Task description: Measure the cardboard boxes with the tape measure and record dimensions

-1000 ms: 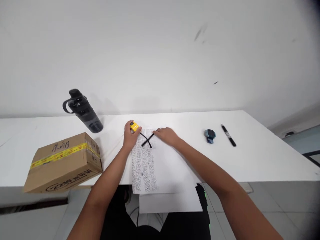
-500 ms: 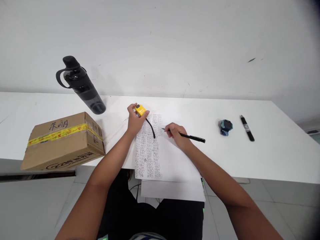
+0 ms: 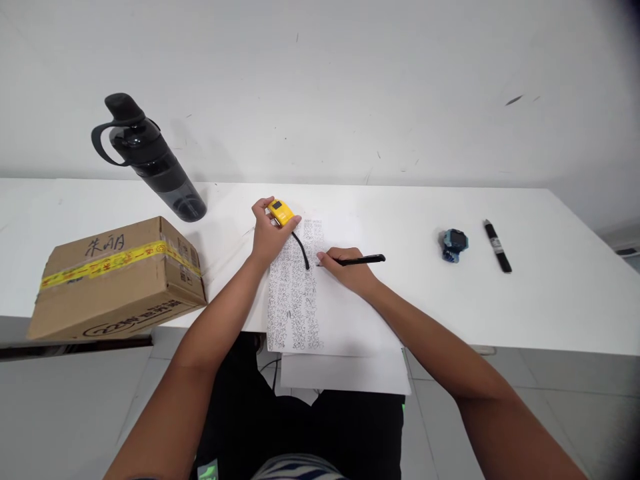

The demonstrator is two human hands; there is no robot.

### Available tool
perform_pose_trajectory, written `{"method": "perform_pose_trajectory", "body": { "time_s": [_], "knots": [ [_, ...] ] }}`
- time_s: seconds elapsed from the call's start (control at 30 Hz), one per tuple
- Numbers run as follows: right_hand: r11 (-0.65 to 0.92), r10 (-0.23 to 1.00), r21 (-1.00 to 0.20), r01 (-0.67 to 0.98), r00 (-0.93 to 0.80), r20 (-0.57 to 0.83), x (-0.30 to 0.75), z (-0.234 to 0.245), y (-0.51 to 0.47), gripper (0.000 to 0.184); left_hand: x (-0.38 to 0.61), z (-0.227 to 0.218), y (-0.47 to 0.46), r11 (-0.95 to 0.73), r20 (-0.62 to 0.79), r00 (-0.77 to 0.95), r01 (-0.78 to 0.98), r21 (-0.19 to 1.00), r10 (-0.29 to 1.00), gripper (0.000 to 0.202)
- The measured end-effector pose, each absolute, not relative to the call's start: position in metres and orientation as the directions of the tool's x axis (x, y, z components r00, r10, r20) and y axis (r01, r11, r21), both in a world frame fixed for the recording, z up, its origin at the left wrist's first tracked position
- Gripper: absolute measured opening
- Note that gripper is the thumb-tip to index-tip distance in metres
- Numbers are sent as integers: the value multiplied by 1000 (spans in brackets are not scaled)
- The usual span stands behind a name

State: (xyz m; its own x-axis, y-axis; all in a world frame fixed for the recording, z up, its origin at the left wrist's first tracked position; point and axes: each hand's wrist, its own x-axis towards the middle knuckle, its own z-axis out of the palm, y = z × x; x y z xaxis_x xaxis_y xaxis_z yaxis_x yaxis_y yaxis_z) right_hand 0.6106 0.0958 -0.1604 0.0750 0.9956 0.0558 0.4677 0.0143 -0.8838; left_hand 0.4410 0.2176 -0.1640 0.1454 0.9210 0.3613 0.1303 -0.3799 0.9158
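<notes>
My left hand [image 3: 270, 233] is closed around a yellow tape measure [image 3: 282, 212] at the top left of a written sheet of paper [image 3: 345, 320]. A black strap [image 3: 302, 249] hangs from the tape measure across the rows of handwriting. Pinched in my right hand [image 3: 345, 263] is a black pen [image 3: 367, 259], its tip low over the paper by the right edge of the writing; I cannot tell whether it touches. A second white sheet [image 3: 345, 375] sticks out underneath, past the table's front edge.
At left, a taped cardboard box [image 3: 110, 280] overhangs the front edge of the white table [image 3: 550, 293]. Behind it stands a black water bottle [image 3: 155, 160]. To the right lie a blue watch [image 3: 455, 244] and a black marker [image 3: 498, 247]. The wall [image 3: 330, 87] rises behind.
My right hand has shifted slightly left, bringing the pen tip close to the strap's end, and the pen now lies nearer level. My left hand keeps the tape measure. The view has shifted slightly.
</notes>
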Motion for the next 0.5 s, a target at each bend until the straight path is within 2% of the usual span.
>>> {"method": "perform_pose_trajectory", "body": {
  "time_s": [0.13, 0.5],
  "knots": [
    [12, 993, -888, 459, 100, 65, 610, -161, 95, 42, 441, -167, 219, -396, 373, 167, 135, 908, 913, 63],
    [25, 998, -883, 469, 37, 47, 612, -159, 95, 41, 441, -166, 217, -421, 387, 213, 145, 896, 897, 64]
  ]
}}
